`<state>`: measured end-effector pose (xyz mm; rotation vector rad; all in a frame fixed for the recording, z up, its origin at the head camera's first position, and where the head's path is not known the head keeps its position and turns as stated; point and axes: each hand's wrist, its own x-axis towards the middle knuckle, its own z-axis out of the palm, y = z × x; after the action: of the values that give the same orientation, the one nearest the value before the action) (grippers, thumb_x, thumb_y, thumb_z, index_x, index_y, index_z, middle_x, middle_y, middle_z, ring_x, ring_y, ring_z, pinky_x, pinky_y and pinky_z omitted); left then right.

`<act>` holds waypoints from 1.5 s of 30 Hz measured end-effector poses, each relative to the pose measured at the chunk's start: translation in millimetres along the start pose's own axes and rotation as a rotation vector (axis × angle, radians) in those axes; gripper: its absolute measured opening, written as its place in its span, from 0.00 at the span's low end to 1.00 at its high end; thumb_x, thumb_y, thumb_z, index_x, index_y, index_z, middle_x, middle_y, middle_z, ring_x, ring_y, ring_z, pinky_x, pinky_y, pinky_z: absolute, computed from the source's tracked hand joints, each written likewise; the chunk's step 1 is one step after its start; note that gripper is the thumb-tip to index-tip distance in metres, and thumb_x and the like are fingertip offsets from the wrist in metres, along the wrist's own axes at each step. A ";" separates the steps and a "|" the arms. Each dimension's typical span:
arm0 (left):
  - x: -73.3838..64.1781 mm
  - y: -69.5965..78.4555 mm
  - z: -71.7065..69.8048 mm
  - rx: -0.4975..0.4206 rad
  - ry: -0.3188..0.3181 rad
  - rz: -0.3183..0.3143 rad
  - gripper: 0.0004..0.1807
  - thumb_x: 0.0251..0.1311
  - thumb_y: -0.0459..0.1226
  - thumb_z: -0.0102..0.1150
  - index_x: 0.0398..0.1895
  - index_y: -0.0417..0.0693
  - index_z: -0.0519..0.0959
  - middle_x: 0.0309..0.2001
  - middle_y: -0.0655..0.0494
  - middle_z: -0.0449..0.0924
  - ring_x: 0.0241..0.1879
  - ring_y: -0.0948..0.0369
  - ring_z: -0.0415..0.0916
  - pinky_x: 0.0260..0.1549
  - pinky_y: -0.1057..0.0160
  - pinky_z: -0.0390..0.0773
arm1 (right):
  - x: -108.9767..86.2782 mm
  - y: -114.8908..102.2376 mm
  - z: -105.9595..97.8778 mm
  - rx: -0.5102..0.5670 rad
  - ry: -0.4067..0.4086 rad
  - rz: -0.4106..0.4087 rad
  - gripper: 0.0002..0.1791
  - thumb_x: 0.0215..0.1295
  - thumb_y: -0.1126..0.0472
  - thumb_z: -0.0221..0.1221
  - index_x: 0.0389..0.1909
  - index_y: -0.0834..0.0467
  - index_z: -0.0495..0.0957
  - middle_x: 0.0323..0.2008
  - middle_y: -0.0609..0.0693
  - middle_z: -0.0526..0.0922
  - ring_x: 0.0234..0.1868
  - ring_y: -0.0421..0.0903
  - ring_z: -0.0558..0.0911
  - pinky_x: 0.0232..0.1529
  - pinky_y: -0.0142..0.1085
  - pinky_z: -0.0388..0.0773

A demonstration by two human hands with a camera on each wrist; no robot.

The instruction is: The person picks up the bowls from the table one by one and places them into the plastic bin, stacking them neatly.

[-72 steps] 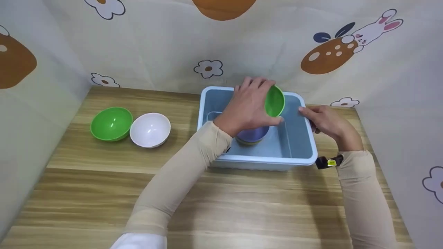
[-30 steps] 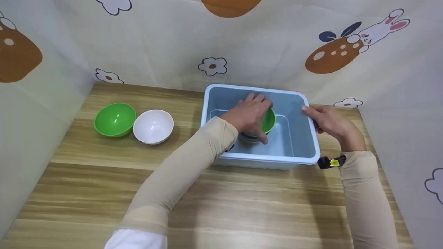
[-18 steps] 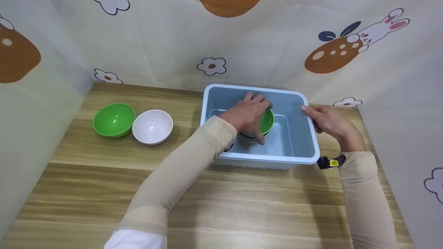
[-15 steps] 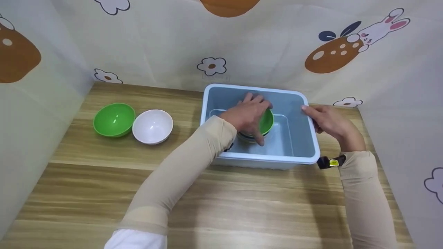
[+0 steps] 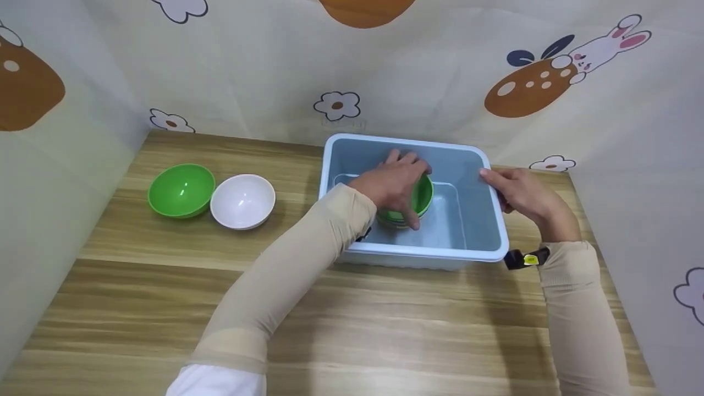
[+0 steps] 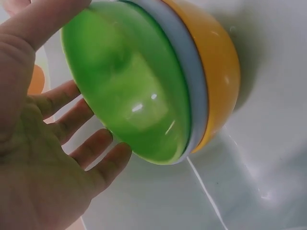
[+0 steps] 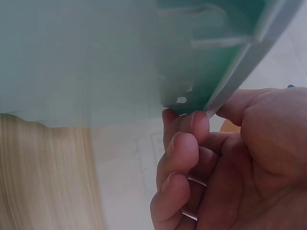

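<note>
Inside the light blue plastic bin (image 5: 423, 254), a green bowl (image 5: 423, 195) sits nested on a stack. The left wrist view shows a blue-grey bowl (image 6: 195, 91) and a yellow bowl (image 6: 223, 67) beneath it. My left hand (image 5: 391, 184) spans the green bowl, thumb and fingers spread loosely at its rim; the left wrist view has these fingertips (image 6: 117, 155) straight against the edge. At the bin's right side my right hand (image 5: 520, 190) grips the rim, thumb over the top. Its other fingers (image 7: 180, 148) are curled underneath, as the right wrist view shows.
Left of the bin, another green bowl (image 5: 182, 191) and a white bowl (image 5: 242, 202) stand side by side on the wooden table (image 5: 385, 330). A patterned cloth wall (image 5: 264, 66) rises close behind the bin, with more cloth at both sides.
My left hand has lowered the green bowl into the bin. Over the last half second the bowl has settled deeper onto the stack under the hand. My right hand has stayed on the rim.
</note>
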<state>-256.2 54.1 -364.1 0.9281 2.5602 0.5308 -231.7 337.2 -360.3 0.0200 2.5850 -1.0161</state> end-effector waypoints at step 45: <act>-0.4 18.3 -18.8 0.020 0.098 -0.008 0.36 0.67 0.51 0.67 0.77 0.59 0.70 0.76 0.54 0.65 0.73 0.55 0.58 0.72 0.53 0.70 | 1.9 3.6 0.2 0.027 -0.010 0.017 0.37 0.82 0.36 0.46 0.66 0.66 0.74 0.33 0.46 0.82 0.34 0.43 0.79 0.36 0.35 0.78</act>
<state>-254.8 62.7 -339.4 0.9200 2.6600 0.5630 -232.9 339.6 -363.5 0.0437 2.5578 -1.0425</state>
